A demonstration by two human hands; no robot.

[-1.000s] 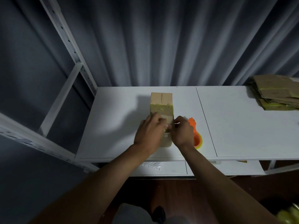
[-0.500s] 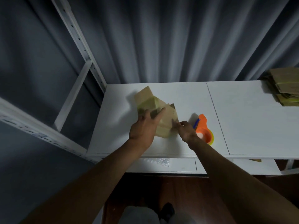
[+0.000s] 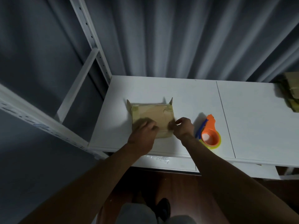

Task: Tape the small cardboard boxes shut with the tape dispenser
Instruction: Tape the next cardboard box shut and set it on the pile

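A small cardboard box (image 3: 152, 113) lies on the white table (image 3: 186, 94), a broad face up, with yellowish tape at its far corners and flaps sticking up at the far edge. My left hand (image 3: 143, 135) lies on the near left part of the box, blurred by motion, its fingers seemingly laid flat on the cardboard. My right hand (image 3: 182, 128) has curled fingers that pinch the box's near right edge. An orange tape dispenser (image 3: 209, 135) with a blue part and a yellowish tape roll lies on the table just right of my right wrist, untouched.
A stack of flattened cardboard boxes (image 3: 290, 92) sits at the table's far right edge. A white metal shelf frame (image 3: 90, 46) rises at the left of the table. Grey curtains hang behind. The table's front edge runs under my forearms.
The box went from standing on end, through a tilt in my left hand, to lying flat on the table. Both hands moved onto its near edge. The view shifted left.
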